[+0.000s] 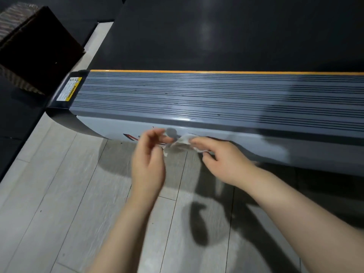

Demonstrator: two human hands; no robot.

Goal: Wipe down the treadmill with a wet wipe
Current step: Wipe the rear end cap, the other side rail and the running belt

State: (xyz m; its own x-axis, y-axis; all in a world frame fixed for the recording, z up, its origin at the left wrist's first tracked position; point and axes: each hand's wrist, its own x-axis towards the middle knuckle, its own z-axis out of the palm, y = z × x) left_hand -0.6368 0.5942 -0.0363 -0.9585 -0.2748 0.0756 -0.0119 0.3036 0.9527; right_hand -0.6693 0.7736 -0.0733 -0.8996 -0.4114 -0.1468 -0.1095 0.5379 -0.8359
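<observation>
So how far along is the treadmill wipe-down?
Hard to call any part finished: a glossy streak on the ribbed side rail may be wet, or just glare. In hand: both the left hand and right hand hold the wet wipe off the side panel, apparently rearranging it. Left: panel, rail, belt.

A label [69,89] sits at the left end of the treadmill [197,95], on the black end cap beside the ribbed grey side rail. Its yellow strip reads "WARNING" beside a triangle sign; the small print on its white part is too fine to read. A red and black logo on the treadmill's side panel is mostly hidden and unreadable.
</observation>
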